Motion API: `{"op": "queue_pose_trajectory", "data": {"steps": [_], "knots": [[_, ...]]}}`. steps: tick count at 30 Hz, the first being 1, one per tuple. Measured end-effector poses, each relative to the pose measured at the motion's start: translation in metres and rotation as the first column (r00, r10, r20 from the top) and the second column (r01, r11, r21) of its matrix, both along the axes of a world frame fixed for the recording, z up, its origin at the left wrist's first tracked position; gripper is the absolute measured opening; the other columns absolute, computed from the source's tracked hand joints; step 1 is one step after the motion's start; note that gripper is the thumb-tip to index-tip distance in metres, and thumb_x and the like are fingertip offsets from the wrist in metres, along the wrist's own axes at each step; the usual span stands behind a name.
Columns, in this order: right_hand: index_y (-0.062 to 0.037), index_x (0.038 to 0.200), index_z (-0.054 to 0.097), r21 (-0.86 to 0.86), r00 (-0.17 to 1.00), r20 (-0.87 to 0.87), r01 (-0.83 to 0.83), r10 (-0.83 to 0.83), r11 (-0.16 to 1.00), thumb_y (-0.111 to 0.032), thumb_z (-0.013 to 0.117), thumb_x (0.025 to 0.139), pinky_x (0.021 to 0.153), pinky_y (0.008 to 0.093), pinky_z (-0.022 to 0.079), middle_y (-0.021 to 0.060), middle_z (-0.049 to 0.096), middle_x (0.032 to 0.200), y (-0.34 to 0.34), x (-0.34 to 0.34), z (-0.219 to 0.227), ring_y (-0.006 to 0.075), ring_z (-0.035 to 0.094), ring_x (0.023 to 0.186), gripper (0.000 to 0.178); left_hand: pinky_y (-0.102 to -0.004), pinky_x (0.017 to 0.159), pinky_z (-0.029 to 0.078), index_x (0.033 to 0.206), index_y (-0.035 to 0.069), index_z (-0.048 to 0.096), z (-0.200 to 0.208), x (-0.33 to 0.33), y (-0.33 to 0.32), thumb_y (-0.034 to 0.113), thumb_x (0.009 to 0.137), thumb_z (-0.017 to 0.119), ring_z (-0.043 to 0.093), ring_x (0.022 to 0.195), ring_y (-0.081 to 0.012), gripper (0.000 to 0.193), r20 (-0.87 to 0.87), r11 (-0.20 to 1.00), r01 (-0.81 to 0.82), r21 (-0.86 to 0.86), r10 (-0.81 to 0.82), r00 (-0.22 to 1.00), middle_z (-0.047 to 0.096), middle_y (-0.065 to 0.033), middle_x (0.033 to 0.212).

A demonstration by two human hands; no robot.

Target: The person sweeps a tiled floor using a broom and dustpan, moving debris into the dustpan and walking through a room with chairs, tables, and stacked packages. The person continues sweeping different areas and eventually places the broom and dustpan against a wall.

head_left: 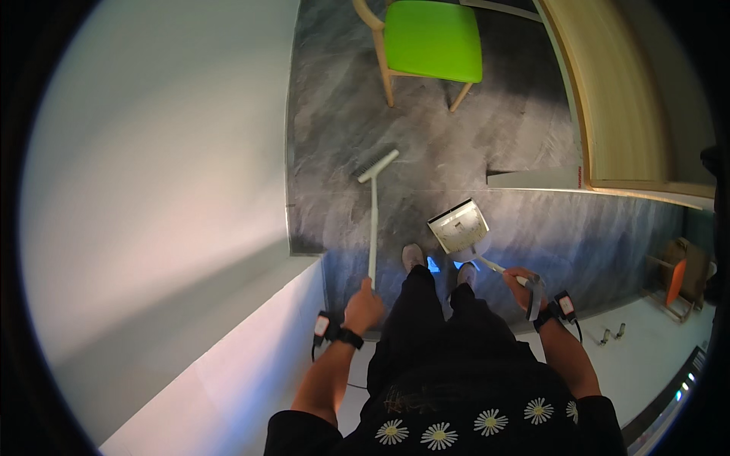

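My left hand [363, 305] is closed around the pale handle of a broom [374, 220]. The broom's narrow head, with dark bristles, rests on the grey floor near the wall, ahead and to the left of my feet. On my right, my right hand [522, 283] grips the handle of a long-handled dustpan [458, 243], whose grey end shows by my wrist. The dustpan is whitish, with dark smudges or debris inside, and its dark front lip faces away from me. It lies just ahead of my shoes, apart from the broom head.
A wooden chair with a green seat [433, 42] stands ahead. To the left rises a white wall [167, 152] with a corner near the broom. Wooden furniture [627, 99] fills the right, above a low grey ledge [536, 178]. An orange-and-wood chair [675, 281] is at far right.
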State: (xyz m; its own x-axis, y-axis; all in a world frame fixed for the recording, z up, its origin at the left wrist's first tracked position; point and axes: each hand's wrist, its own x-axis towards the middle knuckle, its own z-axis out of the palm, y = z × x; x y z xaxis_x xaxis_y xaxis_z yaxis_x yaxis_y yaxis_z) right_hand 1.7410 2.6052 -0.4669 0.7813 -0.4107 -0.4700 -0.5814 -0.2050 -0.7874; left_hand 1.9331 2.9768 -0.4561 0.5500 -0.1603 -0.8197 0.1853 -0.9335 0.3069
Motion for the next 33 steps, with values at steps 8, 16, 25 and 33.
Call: {"op": "queue_pose_trajectory", "data": {"steps": [8,16,25,33], "knots": [[-0.0016,0.090,0.067,0.010,0.995,0.100,-0.017,0.016,1.000,-0.010,0.068,0.088,0.066,0.0300,0.048,0.0056,0.065,0.081,-0.034,-0.015,0.005,0.0115,0.058,0.072,0.009,-0.0522,0.091,0.046,0.133,0.003,0.048,0.071,-0.077,-0.026,0.019,0.086,0.051,0.060,0.103,-0.0475,0.050,-0.098,0.955,0.052,-0.293,-0.083,0.992,0.063,-0.0332,0.106],[-0.0023,0.088,0.063,-0.045,0.985,0.167,-0.037,0.044,0.998,-0.011,0.067,0.087,0.068,0.0314,0.049,0.0080,0.063,0.081,-0.077,-0.057,0.006,0.0199,0.060,0.073,0.009,-0.0502,0.092,0.047,0.134,0.006,0.052,0.107,-0.062,-0.084,0.020,0.085,0.051,0.061,0.103,-0.0452,0.051,-0.122,0.973,0.128,-0.194,-0.153,0.981,0.064,-0.0309,0.105],[-0.0025,0.088,0.066,0.001,0.988,0.116,0.102,-0.102,0.995,-0.013,0.065,0.087,0.069,0.0323,0.051,0.0083,0.067,0.084,-0.108,-0.111,-0.002,0.0200,0.063,0.075,0.010,-0.0557,0.084,0.048,0.138,0.008,0.045,0.016,-0.026,-0.222,0.019,0.086,0.048,0.062,0.094,-0.0487,0.053,0.208,0.923,0.371,-0.104,-0.344,0.916,0.066,-0.0302,0.098],[-0.0031,0.094,0.070,0.023,0.977,0.042,0.207,-0.208,0.978,-0.016,0.068,0.089,0.065,0.0308,0.050,0.0059,0.067,0.082,-0.117,-0.140,0.004,0.0129,0.061,0.074,0.014,-0.0560,0.085,0.049,0.121,0.009,0.052,0.037,-0.127,-0.220,0.015,0.084,0.048,0.064,0.095,-0.0473,0.038,-0.006,0.895,0.447,0.010,-0.447,0.895,0.068,-0.0252,0.097]]}}
